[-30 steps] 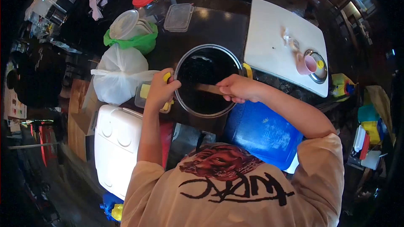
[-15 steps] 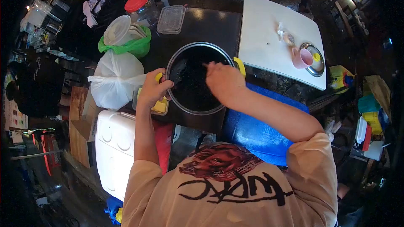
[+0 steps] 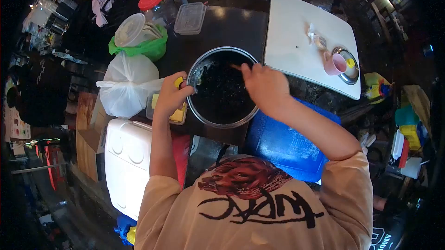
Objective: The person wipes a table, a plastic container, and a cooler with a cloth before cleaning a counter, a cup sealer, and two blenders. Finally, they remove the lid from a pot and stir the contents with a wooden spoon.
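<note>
A round metal pot (image 3: 198,112) with dark, lumpy contents (image 3: 220,94) stands on the dark table. My left hand (image 3: 170,94) is closed around the yellow pot handle (image 3: 178,82) on the left rim. Over the right side of the pot, my right hand (image 3: 266,87) is closed on a thin brown stick-like utensil (image 3: 235,67). Its visible end points left over the dark contents; the rest is hidden by my fingers. The pot's right handle is behind my right hand.
Left of the pot are a knotted white plastic bag (image 3: 127,85), a yellow-filled container (image 3: 177,114), and lids (image 3: 130,31) in a green bag. A clear box (image 3: 190,18) and red-lidded jar (image 3: 151,0) stand behind. Right are a white board (image 3: 289,32), pink cup (image 3: 334,64) and blue cooler (image 3: 287,143).
My right hand has moved right, and more of the brown utensil shows. The pot has shifted slightly right, with my left hand still on its handle. The contents look stirred about.
</note>
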A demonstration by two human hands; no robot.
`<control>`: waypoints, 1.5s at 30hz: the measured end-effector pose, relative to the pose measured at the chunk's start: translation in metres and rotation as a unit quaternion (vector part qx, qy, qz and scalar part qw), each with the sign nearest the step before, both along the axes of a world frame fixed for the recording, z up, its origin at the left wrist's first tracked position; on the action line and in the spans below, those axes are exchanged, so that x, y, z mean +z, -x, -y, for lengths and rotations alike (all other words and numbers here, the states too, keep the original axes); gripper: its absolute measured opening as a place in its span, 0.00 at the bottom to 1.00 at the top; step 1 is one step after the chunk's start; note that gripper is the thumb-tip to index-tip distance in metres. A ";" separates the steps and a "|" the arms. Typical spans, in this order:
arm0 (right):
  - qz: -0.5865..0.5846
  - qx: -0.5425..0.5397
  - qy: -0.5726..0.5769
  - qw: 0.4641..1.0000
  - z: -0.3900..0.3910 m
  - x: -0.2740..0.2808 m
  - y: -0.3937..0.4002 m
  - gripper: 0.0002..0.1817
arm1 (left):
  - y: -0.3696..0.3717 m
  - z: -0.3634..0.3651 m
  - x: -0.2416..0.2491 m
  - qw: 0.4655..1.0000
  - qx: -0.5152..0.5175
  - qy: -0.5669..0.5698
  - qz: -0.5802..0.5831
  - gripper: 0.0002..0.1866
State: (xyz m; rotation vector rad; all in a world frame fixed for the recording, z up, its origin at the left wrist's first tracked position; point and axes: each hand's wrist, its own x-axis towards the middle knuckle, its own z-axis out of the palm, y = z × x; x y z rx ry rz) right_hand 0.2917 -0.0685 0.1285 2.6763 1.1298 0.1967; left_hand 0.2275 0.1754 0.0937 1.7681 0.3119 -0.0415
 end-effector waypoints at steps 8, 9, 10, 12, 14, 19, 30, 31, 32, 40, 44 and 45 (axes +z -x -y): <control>-0.089 0.077 0.074 0.990 0.019 -0.011 0.062 0.25 | -0.003 0.004 0.001 1.000 -0.003 -0.013 0.011 0.07; -0.108 0.071 0.089 0.988 0.023 0.000 0.056 0.24 | -0.003 0.004 -0.002 1.000 -0.002 -0.015 0.010 0.07; -0.108 0.056 0.071 0.990 0.027 0.013 0.047 0.21 | -0.003 0.004 -0.003 1.000 -0.002 -0.018 0.010 0.07; -0.110 0.023 0.033 0.993 0.030 0.033 0.027 0.18 | -0.002 0.005 -0.002 1.000 -0.004 -0.013 0.006 0.08; -0.047 -0.009 0.045 0.998 0.026 0.032 0.010 0.18 | -0.001 0.007 0.000 1.000 -0.009 -0.016 0.003 0.08; -0.055 -0.031 0.014 0.998 0.017 -0.011 0.010 0.19 | 0.000 0.013 0.005 0.999 -0.003 -0.029 0.016 0.08; -0.061 0.001 -0.035 0.998 0.006 -0.005 0.026 0.25 | 0.001 0.010 -0.002 1.000 0.015 0.002 0.012 0.08; -0.037 0.008 -0.032 0.999 0.004 -0.009 0.027 0.25 | 0.002 0.011 -0.001 1.000 0.012 -0.001 0.011 0.08; -0.014 0.015 -0.028 0.999 0.000 -0.016 0.028 0.24 | 0.002 0.011 -0.001 1.000 0.011 0.003 0.011 0.08; -0.059 0.070 0.002 0.996 0.001 0.014 0.041 0.22 | 0.001 -0.006 0.001 1.000 -0.009 0.007 -0.013 0.08; -0.035 -0.029 0.007 0.999 -0.010 0.002 0.012 0.19 | -0.008 -0.019 0.001 0.998 -0.045 0.020 -0.035 0.07; -0.024 0.002 0.000 1.000 -0.012 -0.007 0.012 0.22 | -0.009 -0.019 0.003 0.998 -0.056 0.022 -0.033 0.07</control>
